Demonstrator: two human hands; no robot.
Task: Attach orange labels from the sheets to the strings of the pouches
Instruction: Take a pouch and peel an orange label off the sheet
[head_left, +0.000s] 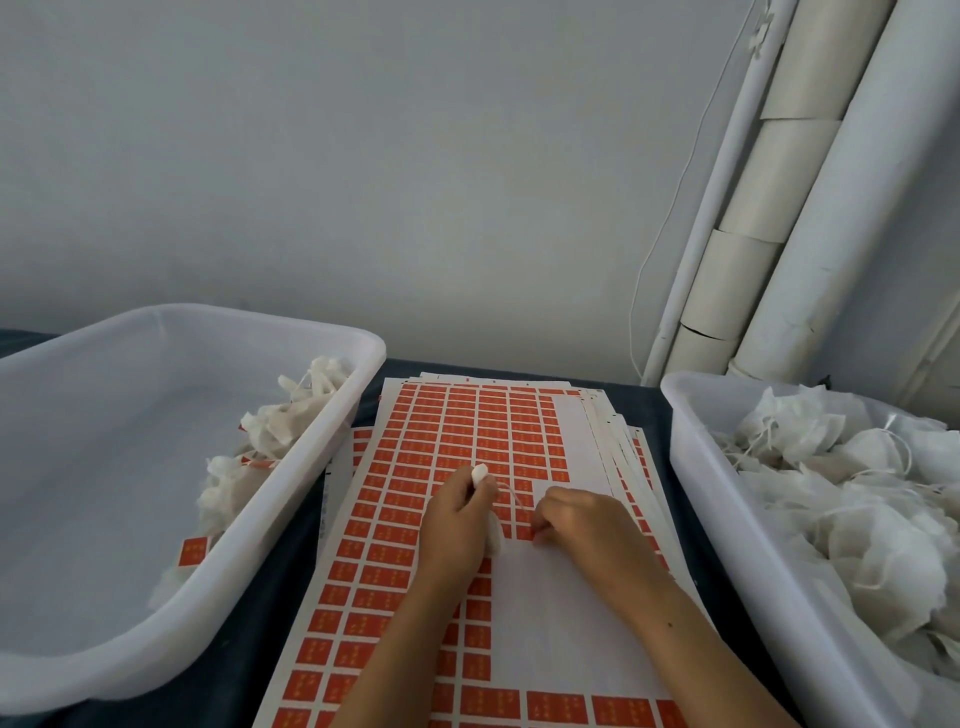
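- Two forearms reach over the top label sheet (415, 519), about a third peeled bare.
- Left hand (457, 525) curls around a white pouch (493, 535), its string (511, 493) running rightward.
- Right hand (582, 525) pinches an orange label (525, 531) at the string's end.
- Left bin (182, 322) holds few labelled pouches; right bin (691, 467) holds many unlabelled, so most work remains.

Both forearms reach toward 12 o'clock; left hand (457, 512) is curled closed, right hand (582, 525) pinching at its fingertips.
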